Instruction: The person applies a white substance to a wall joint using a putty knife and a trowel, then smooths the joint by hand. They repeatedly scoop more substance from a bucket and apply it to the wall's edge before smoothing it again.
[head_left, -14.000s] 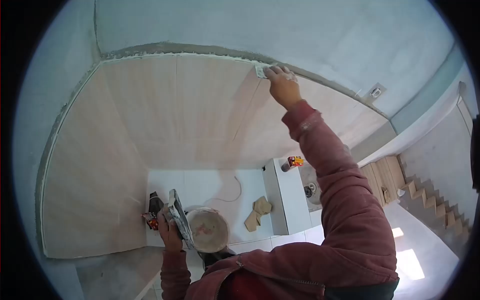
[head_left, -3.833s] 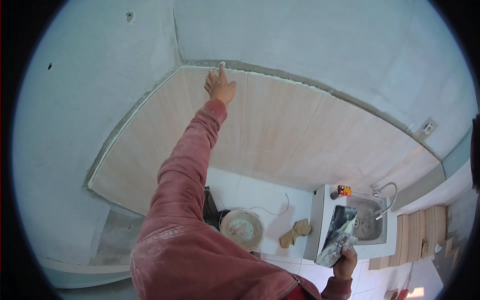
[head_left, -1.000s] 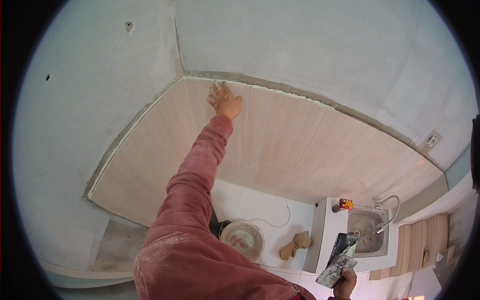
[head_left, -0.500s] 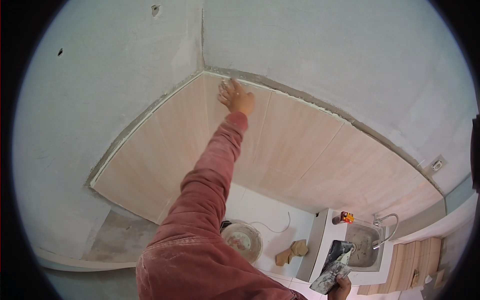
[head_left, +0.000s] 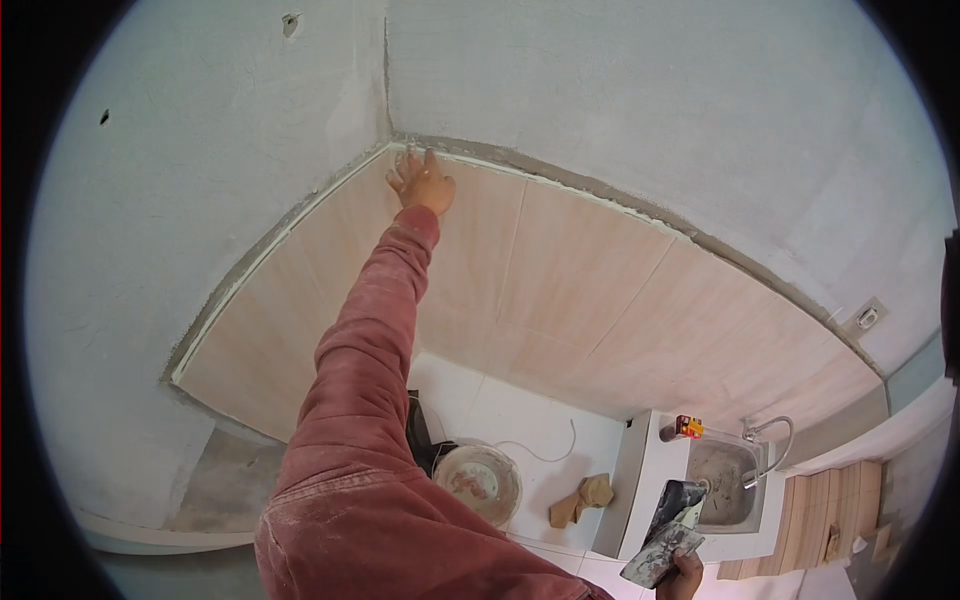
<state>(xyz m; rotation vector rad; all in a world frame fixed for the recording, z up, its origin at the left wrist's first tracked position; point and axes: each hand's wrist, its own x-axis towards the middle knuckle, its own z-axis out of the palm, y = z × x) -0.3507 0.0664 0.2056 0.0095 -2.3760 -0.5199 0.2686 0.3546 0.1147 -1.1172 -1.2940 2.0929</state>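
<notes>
My left hand (head_left: 423, 187) reaches up to the top edge of the wood-look wall tiles (head_left: 470, 240), close to the room corner. Its fingers are spread, with fingertips at the pale strip of filler (head_left: 445, 152) along that edge. Low on the right, my right hand (head_left: 683, 577) is closed around a putty-smeared trowel (head_left: 660, 556), its flat grey face up. Just above it in the view is a dark tool or plate (head_left: 677, 503) with white paste on it; the trowel overlaps its lower end.
A mixing bucket (head_left: 480, 483) stands on the white counter (head_left: 530, 420) near a crumpled brown piece (head_left: 583, 500) and a white cable. Right of them are a sink (head_left: 722, 510) with a faucet (head_left: 765, 432) and a red-yellow box (head_left: 688, 427). A wall socket (head_left: 867, 317) sits at far right.
My left hand has moved left along the tile edge, nearer the corner, and its fingers are more spread. My right hand still holds the trowel in about the same place.
</notes>
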